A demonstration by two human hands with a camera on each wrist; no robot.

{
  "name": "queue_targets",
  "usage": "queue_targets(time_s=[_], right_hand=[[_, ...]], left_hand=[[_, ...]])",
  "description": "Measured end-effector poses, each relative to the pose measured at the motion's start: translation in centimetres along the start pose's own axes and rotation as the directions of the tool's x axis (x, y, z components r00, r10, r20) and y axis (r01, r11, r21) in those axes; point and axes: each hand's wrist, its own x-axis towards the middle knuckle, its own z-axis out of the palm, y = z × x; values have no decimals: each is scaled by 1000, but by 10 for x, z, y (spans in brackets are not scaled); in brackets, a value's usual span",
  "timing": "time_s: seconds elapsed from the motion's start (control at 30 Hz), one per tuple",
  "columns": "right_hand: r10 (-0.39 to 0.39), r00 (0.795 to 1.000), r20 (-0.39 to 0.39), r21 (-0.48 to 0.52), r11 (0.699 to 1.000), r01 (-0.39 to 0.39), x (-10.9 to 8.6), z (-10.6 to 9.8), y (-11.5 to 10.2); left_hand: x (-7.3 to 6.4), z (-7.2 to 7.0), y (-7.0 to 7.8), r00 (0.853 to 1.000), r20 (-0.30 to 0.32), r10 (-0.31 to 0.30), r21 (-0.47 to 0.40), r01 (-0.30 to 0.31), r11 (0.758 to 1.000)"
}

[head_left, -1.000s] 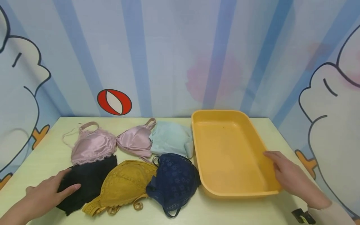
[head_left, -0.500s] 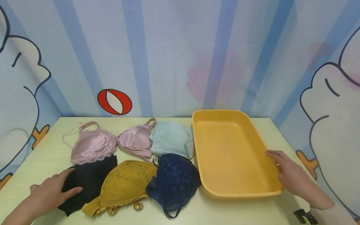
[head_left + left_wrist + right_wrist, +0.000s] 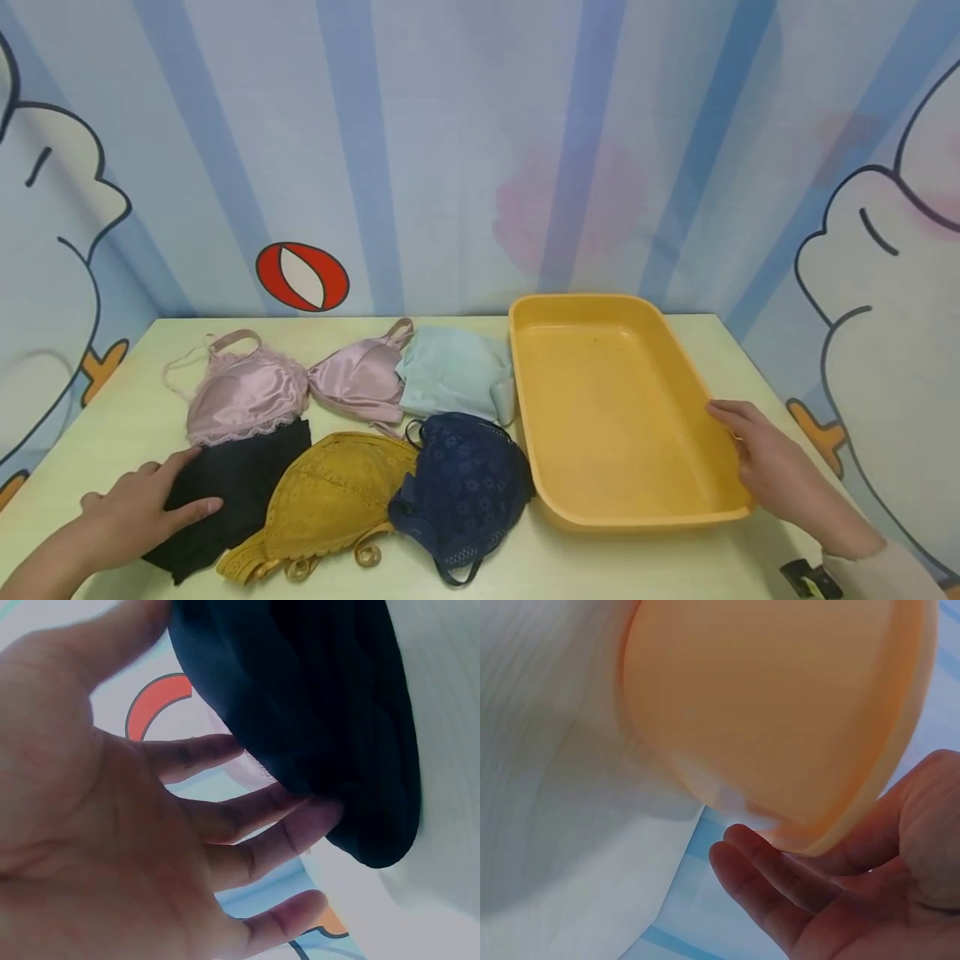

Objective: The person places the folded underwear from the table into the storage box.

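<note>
Black cloth [image 3: 243, 475] lies at the near left of the surface [image 3: 585, 571], its far edge meeting the lacy pink bra [image 3: 247, 392] and its right side against the mustard bra [image 3: 341, 492]. That closeness is the likeliest trouble: pulled sideways, the cloth could drag either neighbour along, or a lone layer could slip free and the fold fall open. The yellow tray [image 3: 615, 417], at the right near the navy bra [image 3: 468, 483], might tip or skid if its side were tugged or leaned on.

The left hand [image 3: 123, 517] is loose rather than clenched – fingers spread and nearly straight at the cloth's left edge, thumb across its top, fingertips touching fabric. The right hand [image 3: 783, 475] grasps the tray's right side towards the near corner, index finger over the rim, other fingers curled low outside; how firmly, I cannot tell.
</note>
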Motion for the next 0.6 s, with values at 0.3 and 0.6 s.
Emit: queue_targets(time_s=[0.3,0.6], right_hand=[[18,1000,-16,18,1000,-17,0,5,1],[-19,999,-36,20,1000,20,-1,4,0]], left_hand=[[5,1,-2,1000,-8,-1,13,2,1000],[9,1,-3,1000,31,6,-15,-6,1000]])
